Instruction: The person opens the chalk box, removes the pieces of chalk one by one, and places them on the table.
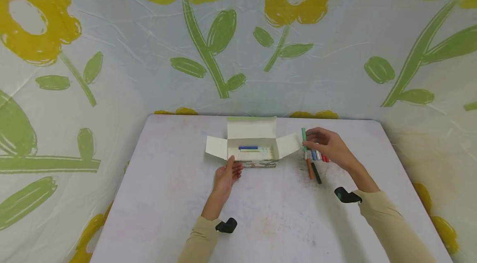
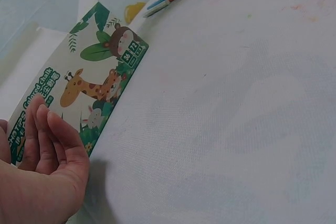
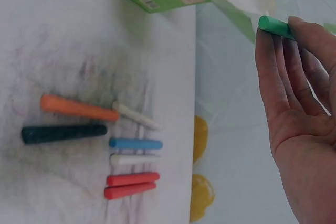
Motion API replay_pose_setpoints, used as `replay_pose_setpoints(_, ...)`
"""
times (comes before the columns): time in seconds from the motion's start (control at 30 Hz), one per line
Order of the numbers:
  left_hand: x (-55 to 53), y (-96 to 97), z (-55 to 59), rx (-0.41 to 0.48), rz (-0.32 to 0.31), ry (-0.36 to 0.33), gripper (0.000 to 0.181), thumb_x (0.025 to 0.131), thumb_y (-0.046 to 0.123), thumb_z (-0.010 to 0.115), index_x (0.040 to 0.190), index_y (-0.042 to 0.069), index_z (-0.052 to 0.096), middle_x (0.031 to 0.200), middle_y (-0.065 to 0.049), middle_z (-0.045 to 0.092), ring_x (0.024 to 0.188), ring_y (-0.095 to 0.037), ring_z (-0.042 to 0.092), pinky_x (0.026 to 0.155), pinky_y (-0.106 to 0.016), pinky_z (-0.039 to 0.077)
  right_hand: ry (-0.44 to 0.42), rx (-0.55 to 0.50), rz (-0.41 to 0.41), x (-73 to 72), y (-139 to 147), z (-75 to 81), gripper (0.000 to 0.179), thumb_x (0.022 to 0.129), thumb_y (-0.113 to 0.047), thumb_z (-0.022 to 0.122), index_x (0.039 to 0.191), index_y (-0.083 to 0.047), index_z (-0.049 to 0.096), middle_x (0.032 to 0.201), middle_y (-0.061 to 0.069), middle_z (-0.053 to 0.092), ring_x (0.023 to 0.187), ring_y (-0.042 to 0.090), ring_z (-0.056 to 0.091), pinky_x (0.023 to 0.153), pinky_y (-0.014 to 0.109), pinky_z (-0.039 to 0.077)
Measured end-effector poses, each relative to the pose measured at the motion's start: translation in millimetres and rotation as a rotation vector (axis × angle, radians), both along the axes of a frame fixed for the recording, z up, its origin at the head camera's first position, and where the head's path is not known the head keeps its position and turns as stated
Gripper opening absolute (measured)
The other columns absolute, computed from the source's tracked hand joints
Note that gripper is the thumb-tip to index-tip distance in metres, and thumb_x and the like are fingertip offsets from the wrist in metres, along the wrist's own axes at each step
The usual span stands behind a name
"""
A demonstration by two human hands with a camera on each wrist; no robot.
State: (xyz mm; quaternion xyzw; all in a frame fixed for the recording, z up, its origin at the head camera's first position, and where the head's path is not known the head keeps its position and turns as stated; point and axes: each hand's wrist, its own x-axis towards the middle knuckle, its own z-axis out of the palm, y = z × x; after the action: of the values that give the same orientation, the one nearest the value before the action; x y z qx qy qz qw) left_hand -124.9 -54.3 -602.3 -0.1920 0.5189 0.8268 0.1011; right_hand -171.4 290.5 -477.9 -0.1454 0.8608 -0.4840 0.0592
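Observation:
A white chalk box (image 1: 257,164) with animal pictures stands with its flaps spread. Inside lie a blue chalk stick (image 1: 248,148) and a pale one (image 1: 249,150). My left hand (image 1: 225,178) holds the box at its near left corner, thumb up at the rim and fingers along the front face (image 2: 73,98). To the right of the box, my right hand (image 1: 331,145) pinches a green chalk stick (image 3: 275,26) between thumb and fingertips, raised over the loose chalks.
Beneath the right hand lie an orange chalk (image 3: 79,107), a dark chalk (image 3: 64,133), a blue chalk (image 3: 136,144), two red ones (image 3: 132,179) and white ones (image 3: 135,159). Smudges mark the white table (image 1: 167,213). A flower-printed sheet (image 1: 123,47) hangs behind it.

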Motion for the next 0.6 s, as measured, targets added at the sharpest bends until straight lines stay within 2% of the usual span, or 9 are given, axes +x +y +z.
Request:
replay_pose_setpoints(0.17,0.4,-0.6,0.8,0.006,-0.003,0.006,0.052,0.103,0.043,0.063,0.109,-0.009,0.067,0.090,-0.006,0.071,0.078,-0.011,0.063,0.072,-0.022,0.053,-0.001,0.035,-0.045,6.8,19,-11.3,0.038,0.099,-0.020,0.072,0.129,0.001,0.061,0.113,0.016,0.069,0.096,0.004,0.066,0.080,0.018,0.053)
replay_pose_setpoints(0.33,0.8,-0.4,2.0,0.002,-0.011,0.003,0.051,0.103,0.042,0.062,0.111,-0.009,0.067,0.092,-0.006,0.072,0.080,-0.011,0.062,0.073,-0.022,0.053,-0.020,0.042,-0.067,16.2,35,-24.2,0.038,0.100,-0.020,0.070,0.129,0.002,0.060,0.114,0.018,0.068,0.094,0.002,0.067,0.080,0.019,0.055)
replay_pose_setpoints(0.6,0.2,-0.4,2.0,-0.006,-0.012,-0.004,0.052,0.103,0.042,0.063,0.111,-0.009,0.067,0.093,-0.007,0.072,0.081,-0.012,0.063,0.073,-0.022,0.053,-0.082,0.036,-0.093,31.4,53,-50.5,0.044,0.100,-0.021,0.071,0.132,0.005,0.058,0.116,0.022,0.068,0.094,0.004,0.067,0.080,0.015,0.053)
